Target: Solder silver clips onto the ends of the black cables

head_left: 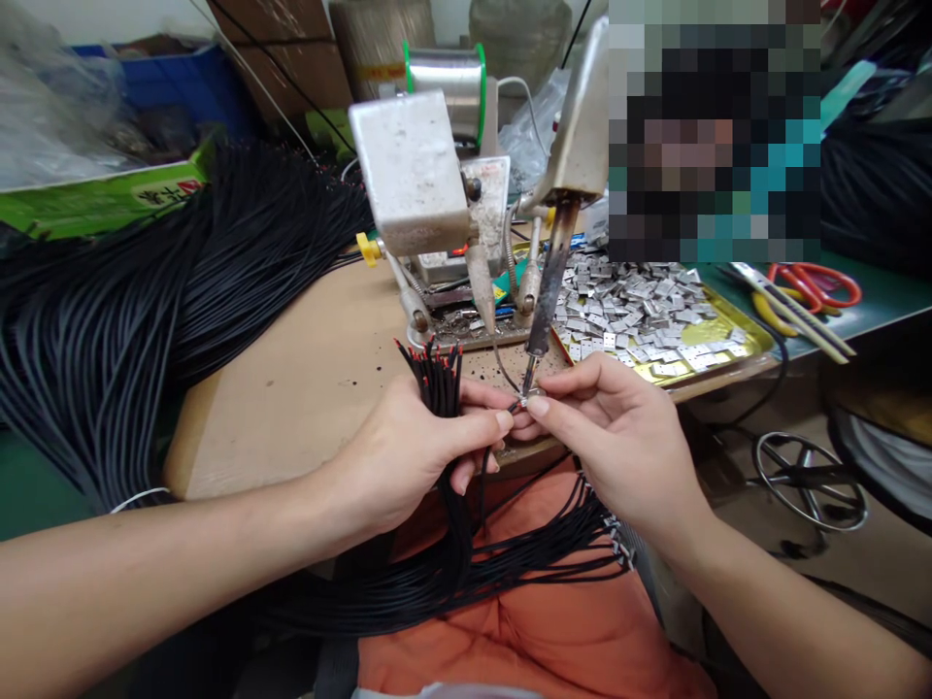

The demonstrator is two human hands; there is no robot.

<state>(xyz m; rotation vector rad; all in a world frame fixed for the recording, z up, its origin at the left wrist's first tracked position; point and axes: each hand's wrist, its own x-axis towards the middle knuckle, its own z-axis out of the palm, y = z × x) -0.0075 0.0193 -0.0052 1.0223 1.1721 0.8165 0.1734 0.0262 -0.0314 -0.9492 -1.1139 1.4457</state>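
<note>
Left hand (408, 456): grip closed around red-tipped black wires (441, 388). Right hand (618, 437): grip pinching small metal tab (525, 396), held directly beneath tip of soldering iron (551, 282).

Left hand (408, 456), right hand (618, 451) bare, forearms (146, 553) too; orange garment (524, 612) over lap, creased.

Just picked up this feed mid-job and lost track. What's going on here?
A person's left hand grips a bundle of black wires with red-tipped ends. One wire runs across to the right hand, which pinches a small metal tab at the tip of a mounted soldering iron. Beyond, a brass-coloured tray holds a heap of similar tabs, and more black wire lies piled at left.
</note>
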